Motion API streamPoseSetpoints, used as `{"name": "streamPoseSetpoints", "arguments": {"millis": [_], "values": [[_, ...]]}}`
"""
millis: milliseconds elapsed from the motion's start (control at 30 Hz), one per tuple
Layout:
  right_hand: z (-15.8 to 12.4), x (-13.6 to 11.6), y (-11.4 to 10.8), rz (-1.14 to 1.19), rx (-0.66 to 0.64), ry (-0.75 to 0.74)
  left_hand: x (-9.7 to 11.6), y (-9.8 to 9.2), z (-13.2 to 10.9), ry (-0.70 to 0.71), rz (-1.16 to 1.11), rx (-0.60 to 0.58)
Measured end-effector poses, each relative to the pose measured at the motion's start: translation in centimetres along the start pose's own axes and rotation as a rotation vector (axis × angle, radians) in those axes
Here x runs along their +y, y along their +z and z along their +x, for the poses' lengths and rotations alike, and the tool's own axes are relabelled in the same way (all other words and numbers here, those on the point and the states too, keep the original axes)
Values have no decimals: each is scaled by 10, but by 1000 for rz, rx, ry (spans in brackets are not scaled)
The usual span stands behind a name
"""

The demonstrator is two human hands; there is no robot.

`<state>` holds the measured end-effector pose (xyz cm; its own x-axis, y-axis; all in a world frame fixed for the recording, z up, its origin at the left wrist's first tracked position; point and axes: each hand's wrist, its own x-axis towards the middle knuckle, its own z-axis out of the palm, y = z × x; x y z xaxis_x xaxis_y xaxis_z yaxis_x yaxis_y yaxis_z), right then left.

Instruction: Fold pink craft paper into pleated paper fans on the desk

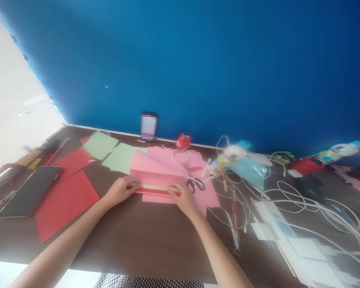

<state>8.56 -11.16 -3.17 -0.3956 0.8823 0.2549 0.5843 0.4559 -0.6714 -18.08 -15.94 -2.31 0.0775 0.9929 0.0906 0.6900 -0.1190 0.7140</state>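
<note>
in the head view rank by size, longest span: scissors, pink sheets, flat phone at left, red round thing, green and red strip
1. Pink sheets together
2. Flat phone
3. Scissors and green and red strip: too alike to rank, the strip's ends being covered
4. Red round thing

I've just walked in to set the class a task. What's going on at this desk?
A person's left hand and right hand hold a narrow green-and-red strip near its ends, over pink paper. Scissors lie on the pink paper beside the right hand. Red paper and a dark phone lie to the left.
</note>
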Motion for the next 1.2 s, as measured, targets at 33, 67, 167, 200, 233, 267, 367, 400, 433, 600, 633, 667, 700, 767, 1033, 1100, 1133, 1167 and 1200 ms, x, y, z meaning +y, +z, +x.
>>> {"name": "streamPoseSetpoints", "arguments": {"millis": [33, 67, 167, 200, 233, 267, 367, 400, 433, 600, 633, 667, 700, 767, 1033, 1100, 1133, 1167, 1200], "values": [[0, 1, 1, -23, 4, -14, -1, 0, 0, 9, 11, 0], [0, 2, 3, -45, 10, -24, -1, 1, 1, 20, 24, 1], [0, 3, 7, -97, 53, -44, -2, 2, 2, 42, 73, 9], [0, 4, 8, -106, 68, -48, -3, 2, 3, 46, 85, 17], [0, 4, 9, -111, 81, -51, -2, 2, 3, 51, 95, 23], [0, 3, 10, -114, 89, -53, -2, 3, 3, 53, 102, 28], [1, 3, 12, -128, 102, -57, -2, 3, 4, 59, 118, 27], [1, 3, 12, -136, 103, -61, -2, 3, 4, 61, 125, 20], [0, 2, 12, -146, 102, -64, -3, 3, 4, 64, 132, 13], [-1, 3, 11, -131, 70, -63, -6, 3, 3, 93, 129, -13], [-1, 3, 11, -121, 62, -64, -6, 3, 3, 99, 124, -17], [-2, 4, 10, -113, 56, -63, -7, 3, 3, 106, 120, -21], [-2, 4, 9, -108, 49, -61, -7, 3, 2, 111, 115, -23], [-2, 5, 7, -97, 33, -59, -7, 3, 2, 114, 105, -24], [-3, 3, -3, -21, -101, -80, -3, -2, 1, 141, 88, -33], [-3, 2, -4, -20, -96, -87, -2, -4, -1, 153, 89, -38], [-3, 1, -4, -26, -88, -95, -1, -4, -1, 166, 90, -42], [-3, 0, -4, -36, -77, -106, -1, -4, -2, 181, 92, -47], [-3, 0, -4, -46, -64, -119, 0, -4, -3, 196, 93, -49]]}}
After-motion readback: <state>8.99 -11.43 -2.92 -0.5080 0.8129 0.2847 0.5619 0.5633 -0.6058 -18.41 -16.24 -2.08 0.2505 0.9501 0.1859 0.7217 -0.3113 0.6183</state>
